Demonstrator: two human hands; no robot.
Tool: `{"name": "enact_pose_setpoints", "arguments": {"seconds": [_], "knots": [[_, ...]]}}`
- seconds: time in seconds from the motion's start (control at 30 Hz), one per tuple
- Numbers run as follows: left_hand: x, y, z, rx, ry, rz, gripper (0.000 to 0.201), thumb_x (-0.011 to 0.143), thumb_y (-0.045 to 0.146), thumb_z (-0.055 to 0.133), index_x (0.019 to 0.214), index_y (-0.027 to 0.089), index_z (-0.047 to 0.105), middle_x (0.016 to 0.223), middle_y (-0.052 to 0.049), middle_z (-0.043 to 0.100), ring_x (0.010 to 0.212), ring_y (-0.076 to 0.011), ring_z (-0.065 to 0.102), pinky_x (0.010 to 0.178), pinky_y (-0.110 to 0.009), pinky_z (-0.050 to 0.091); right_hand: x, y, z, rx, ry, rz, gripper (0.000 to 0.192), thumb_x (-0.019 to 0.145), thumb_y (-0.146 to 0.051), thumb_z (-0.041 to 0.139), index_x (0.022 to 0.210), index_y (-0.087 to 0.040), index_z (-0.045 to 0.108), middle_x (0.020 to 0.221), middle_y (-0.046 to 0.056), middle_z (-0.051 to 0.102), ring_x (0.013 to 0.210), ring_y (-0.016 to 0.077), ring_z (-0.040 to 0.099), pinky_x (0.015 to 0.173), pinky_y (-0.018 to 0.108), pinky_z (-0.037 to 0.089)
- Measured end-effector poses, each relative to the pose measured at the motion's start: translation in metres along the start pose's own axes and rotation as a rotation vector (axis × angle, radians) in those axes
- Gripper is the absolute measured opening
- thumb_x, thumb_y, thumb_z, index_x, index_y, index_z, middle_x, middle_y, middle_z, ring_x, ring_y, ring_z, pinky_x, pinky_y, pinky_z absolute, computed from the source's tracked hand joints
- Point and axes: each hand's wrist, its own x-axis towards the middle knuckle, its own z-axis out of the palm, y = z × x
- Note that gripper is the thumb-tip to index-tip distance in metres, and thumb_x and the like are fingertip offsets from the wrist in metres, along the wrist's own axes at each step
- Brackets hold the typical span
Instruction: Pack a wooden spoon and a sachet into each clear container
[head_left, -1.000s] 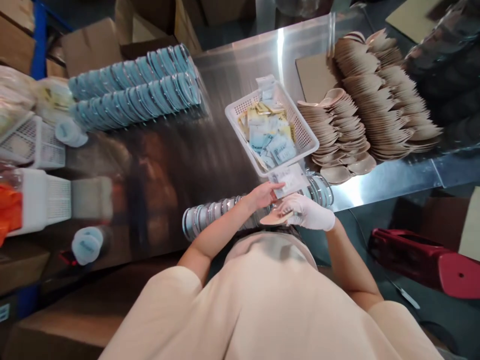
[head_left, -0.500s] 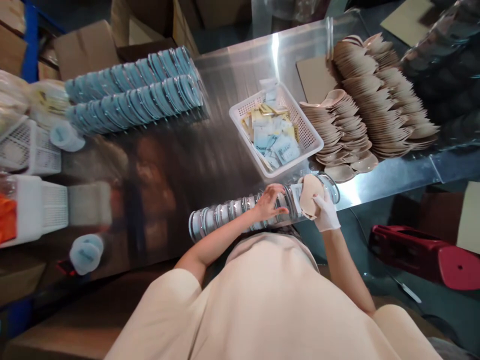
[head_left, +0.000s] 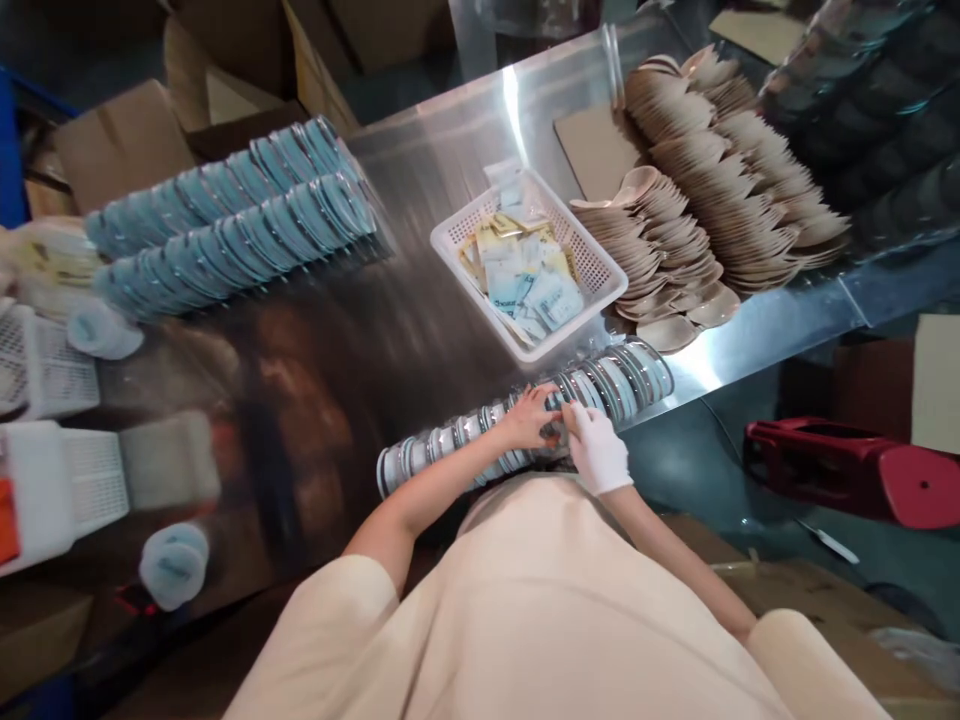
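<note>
Your hands, the bare left hand (head_left: 529, 420) and gloved right hand (head_left: 596, 450), pinch the row of clear lids (head_left: 517, 420). It lies sideways under them, slanting up toward your right. Your fingers hide its middle.

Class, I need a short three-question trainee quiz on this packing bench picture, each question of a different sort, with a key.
1. True or false: the white basket holds paper sachets.
2. Multiple choice: both hands rest on which item? A) the blue-tinted lid rows B) the row of clear lids at the near table edge C) the red tool
3. Fill in: the right hand wears a white ____.

Key
1. True: yellow and pale blue sachets lie in it.
2. B: the bare left hand and the right hand meet on the row of clear lids.
3. Glove.
</note>
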Motion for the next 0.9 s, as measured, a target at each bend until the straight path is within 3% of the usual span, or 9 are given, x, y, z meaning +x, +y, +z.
{"name": "enact_pose_setpoints", "arguments": {"seconds": [0.13, 0.2, 0.27, 0.37, 0.47, 0.6, 0.7, 0.8, 0.9], "knots": [[-0.001, -0.003, -0.001, -0.062, -0.019, 0.015, 0.034, 0.082, 0.035, 0.083, 0.113, 0.022, 0.081, 0.167, -0.017, 0.036, 0.152, -0.0427, 0.038, 0.126, -0.07, 0.026, 0.033, 0.003, 0.045, -0.028, 0.018, -0.135, 0.048, 0.097, -0.016, 0.054, 0.144, -0.016, 0.062, 0.147, 0.022, 0.062, 0.129, 0.0336, 0.06, 0.107, 0.05, 0.049], [-0.002, -0.003, -0.001, -0.064, -0.007, 0.013, 0.032, 0.083, 0.035, 0.082, 0.113, 0.024, 0.081, 0.169, -0.016, 0.033, 0.153, -0.0417, 0.038, 0.126, -0.071, 0.026, 0.036, 0.017, 0.055, 0.03, 0.133, -0.241, 0.052, 0.094, -0.013, 0.054, 0.146, -0.014, 0.058, 0.157, 0.021, 0.055, 0.145, 0.0342, 0.049, 0.118, 0.057, 0.039], [-0.003, -0.003, 0.0, -0.064, 0.009, 0.009, 0.033, 0.085, 0.037, 0.081, 0.115, 0.025, 0.08, 0.171, -0.015, 0.032, 0.154, -0.0414, 0.039, 0.126, -0.071, 0.027, 0.034, 0.03, 0.054, 0.084, 0.188, -0.336, 0.056, 0.09, -0.011, 0.056, 0.146, -0.013, 0.058, 0.156, 0.021, 0.056, 0.144, 0.0309, 0.051, 0.119, 0.052, 0.041], [-0.003, -0.003, 0.003, -0.063, 0.024, 0.017, 0.037, 0.088, 0.039, 0.08, 0.123, 0.028, 0.077, 0.171, -0.014, 0.032, 0.154, -0.0403, 0.038, 0.126, -0.07, 0.028, 0.045, 0.047, 0.033, 0.15, 0.083, -0.381, 0.057, 0.082, -0.015, 0.066, 0.139, -0.016, 0.066, 0.139, 0.015, 0.069, 0.124, 0.0279, 0.066, 0.106, 0.041, 0.053], [-0.005, -0.004, 0.007, -0.044, 0.036, 0.025, 0.042, 0.089, 0.041, 0.079, 0.128, 0.027, 0.074, 0.164, -0.017, 0.04, 0.152, -0.0383, 0.042, 0.127, -0.066, 0.029, 0.084, 0.08, -0.004, 0.24, 0.027, -0.261, 0.041, 0.086, -0.028, 0.069, 0.127, -0.02, 0.075, 0.12, 0.009, 0.077, 0.106, 0.0245, 0.07, 0.098, 0.036, 0.055], [-0.012, -0.002, 0.01, -0.015, 0.085, 0.063, 0.04, 0.089, 0.046, 0.079, 0.124, 0.026, 0.073, 0.154, -0.016, 0.049, 0.152, -0.0374, 0.042, 0.129, -0.065, 0.026, 0.151, 0.167, -0.059, 0.168, 0.166, -0.026, 0.037, 0.096, -0.022, 0.053, 0.122, -0.009, 0.076, 0.12, 0.019, 0.076, 0.111, 0.0283, 0.066, 0.101, 0.042, 0.049], [0.005, 0.001, -0.003, -0.048, 0.205, 0.084, 0.044, 0.09, 0.054, 0.077, 0.124, 0.027, 0.074, 0.146, -0.014, 0.057, 0.15, -0.0351, 0.045, 0.129, -0.061, 0.029, 0.182, 0.226, -0.079, -0.172, -0.001, -0.018, 0.027, 0.088, -0.016, 0.062, 0.106, -0.016, 0.082, 0.122, 0.017, 0.076, 0.121, 0.0313, 0.061, 0.102, 0.044, 0.043], [0.062, -0.008, -0.036, -0.136, 0.335, -0.151, 0.036, 0.101, 0.05, 0.062, 0.124, 0.025, 0.073, 0.132, -0.014, 0.069, 0.132, -0.0287, 0.062, 0.119, -0.048, 0.045, 0.196, 0.254, -0.079, -0.238, -0.105, -0.073, 0.024, 0.092, -0.022, 0.06, 0.099, -0.02, 0.083, 0.117, 0.014, 0.079, 0.115, 0.0273, 0.064, 0.098, 0.039, 0.044], [0.137, -0.027, -0.073, -0.255, 0.39, -0.769, 0.037, 0.101, 0.043, 0.063, 0.125, 0.017, 0.07, 0.127, -0.018, 0.073, 0.125, -0.0301, 0.067, 0.109, -0.041, 0.05, 0.202, 0.26, -0.074, -0.024, 0.051, 0.118, 0.03, 0.092, -0.031, 0.059, 0.104, -0.018, 0.082, 0.11, 0.014, 0.081, 0.104, 0.0265, 0.068, 0.09, 0.036, 0.049]]}}
